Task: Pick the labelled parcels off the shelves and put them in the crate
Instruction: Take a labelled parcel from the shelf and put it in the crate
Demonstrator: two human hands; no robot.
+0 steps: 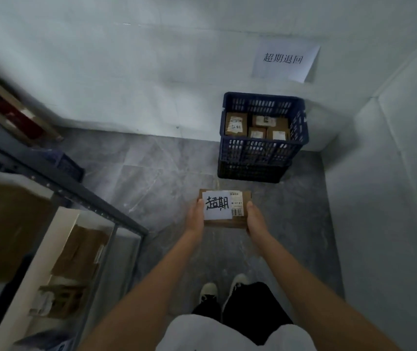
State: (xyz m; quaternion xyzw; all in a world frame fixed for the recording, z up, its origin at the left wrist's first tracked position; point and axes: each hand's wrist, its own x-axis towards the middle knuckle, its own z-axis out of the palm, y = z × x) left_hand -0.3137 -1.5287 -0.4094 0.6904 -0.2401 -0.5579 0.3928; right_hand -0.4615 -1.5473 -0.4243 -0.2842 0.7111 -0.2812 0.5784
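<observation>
I hold a small brown cardboard parcel point(241, 198) out in front of me, above the floor. It carries a white handwritten label and a barcode sticker. My left hand point(195, 216) grips its left edge and my right hand point(254, 216) grips its right edge. Ahead, against the wall, stands a dark blue slatted crate point(260, 147), stacked on a second one. Several labelled brown parcels point(235, 124) lie inside it. The held parcel is short of the crate, nearer to me.
A metal shelf unit point(81, 191) runs along my left, with cardboard boxes point(78, 252) on its levels. A paper sign point(285, 59) with handwriting hangs on the wall above the crate. White walls close the corner at the right. Grey tiled floor point(157, 178) lies between me and the crate.
</observation>
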